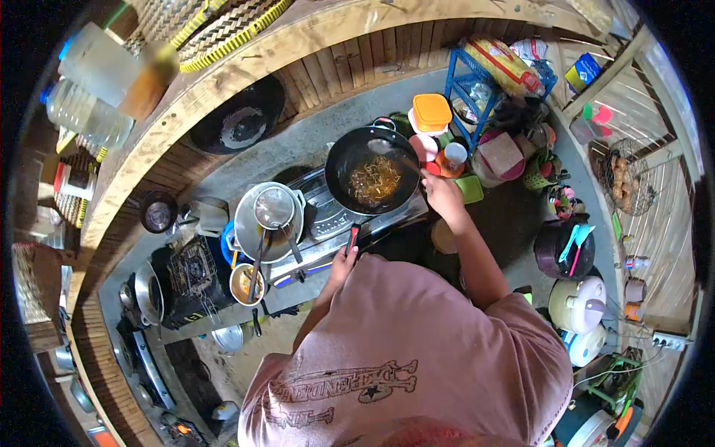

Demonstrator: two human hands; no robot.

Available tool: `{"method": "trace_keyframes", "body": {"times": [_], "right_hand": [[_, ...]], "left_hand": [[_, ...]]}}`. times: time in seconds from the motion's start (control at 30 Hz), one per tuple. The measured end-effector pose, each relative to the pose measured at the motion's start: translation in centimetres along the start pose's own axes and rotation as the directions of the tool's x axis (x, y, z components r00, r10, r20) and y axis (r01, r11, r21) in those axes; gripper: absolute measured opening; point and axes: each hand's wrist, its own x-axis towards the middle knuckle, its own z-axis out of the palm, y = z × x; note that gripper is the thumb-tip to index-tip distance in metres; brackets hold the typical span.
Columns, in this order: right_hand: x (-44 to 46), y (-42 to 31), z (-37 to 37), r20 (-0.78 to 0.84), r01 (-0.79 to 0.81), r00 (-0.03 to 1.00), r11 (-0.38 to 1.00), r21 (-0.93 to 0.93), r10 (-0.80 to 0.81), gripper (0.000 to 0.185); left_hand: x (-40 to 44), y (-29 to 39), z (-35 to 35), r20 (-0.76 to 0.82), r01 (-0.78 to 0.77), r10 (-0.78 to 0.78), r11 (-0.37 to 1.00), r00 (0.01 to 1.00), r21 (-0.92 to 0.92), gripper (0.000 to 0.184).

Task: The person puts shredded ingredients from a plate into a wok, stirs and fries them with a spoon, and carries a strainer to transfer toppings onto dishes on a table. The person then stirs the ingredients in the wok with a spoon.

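A black wok (342,159) sits on the gas stove (322,214), with thin brownish strips of food (375,181) in oil at its bottom. My left hand (343,266) is closed around the wok's red and black handle (353,237), on the near side. In my right hand (443,195), at the wok's right rim, is the handle of a cooking spatula (379,146). Its rounded metal head lies over the far part of the wok, above the food. The fingers of my right hand are wrapped around the handle, and part of the grip is hidden.
Left of the wok, a light metal pot (247,200) holds a round strainer (274,207). A cup (246,285) with utensils stands nearer. An orange-lidded container (432,112) and a blue rack (463,97) are at the back right. A dark pot (564,249) stands farther right.
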Motion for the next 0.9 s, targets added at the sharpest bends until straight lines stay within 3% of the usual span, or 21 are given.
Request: {"method": "trace_keyframes", "body": {"times": [0.07,0.13,0.2,0.23,0.33,0.4,0.47,0.57,0.63,0.73,0.77,0.87,0.9], "right_hand": [[0.7,0.8,0.4,0.134,-0.262,0.951,0.957,-0.122,0.277,0.033],[0.4,2.5,3.0,0.072,-0.220,0.972,0.974,-0.051,0.224,0.033],[-0.1,3.5,5.0,0.216,-0.333,0.926,0.940,0.077,0.310,0.031],[-0.6,4.3,6.1,0.186,-0.238,0.962,0.947,0.215,0.200,0.036],[-2.3,3.5,4.2,0.195,-0.159,0.975,0.944,0.290,0.104,0.035],[-2.6,1.9,1.5,0.255,-0.220,0.955,0.937,0.270,0.151,0.033],[-3.1,0.9,-0.4,0.178,-0.076,0.983,0.986,0.146,0.050,0.031],[-3.3,-2.7,-2.8,0.235,-0.069,0.971,0.989,0.132,0.037,0.032],[-3.3,-3.6,-1.8,0.298,-0.071,0.954,0.991,0.114,0.034,0.035],[-2.9,-4.2,1.8,0.263,-0.045,0.965,0.977,0.208,-0.011,0.036],[-2.8,-4.9,2.4,0.233,-0.039,0.972,0.971,0.234,-0.017,0.035],[-3.1,-4.4,5.5,0.190,-0.002,0.981,0.983,0.184,-0.033,0.033],[-3.1,-4.8,4.7,0.263,-0.066,0.964,0.996,0.053,0.050,0.032]], "left_hand": [[0.9,-2.0,-0.3,0.005,-0.026,0.026,1.000,1.000,0.001,0.029],[0.7,-1.6,-0.2,0.012,-0.048,0.048,0.999,0.999,0.009,0.029],[-0.3,0.5,-0.2,0.030,0.003,-0.003,1.000,1.000,0.010,0.029],[0.0,0.3,-0.3,0.041,-0.010,0.010,1.000,0.999,-0.005,0.029],[-0.3,0.8,-0.4,0.044,-0.032,0.032,0.999,0.999,0.008,0.030],[-0.3,0.9,-0.1,0.015,-0.040,0.040,0.999,0.999,0.014,0.030],[-0.4,0.3,0.0,-0.016,-0.041,0.041,0.999,0.999,0.021,0.031],[-0.1,-0.4,-0.3,0.021,-0.049,0.050,0.999,0.999,-0.015,0.033],[-0.4,0.3,-0.2,0.025,-0.018,0.019,0.999,1.000,-0.039,0.033],[-0.1,-0.1,-0.1,0.015,-0.073,0.072,0.997,0.997,0.014,0.033],[0.0,-0.1,-0.3,0.026,-0.019,0.018,0.999,1.000,0.045,0.032],[0.5,-1.3,-0.3,0.030,0.004,-0.005,1.000,1.000,0.018,0.032],[-0.3,0.3,-0.1,0.008,0.015,-0.016,0.999,1.000,0.039,0.033]]}}
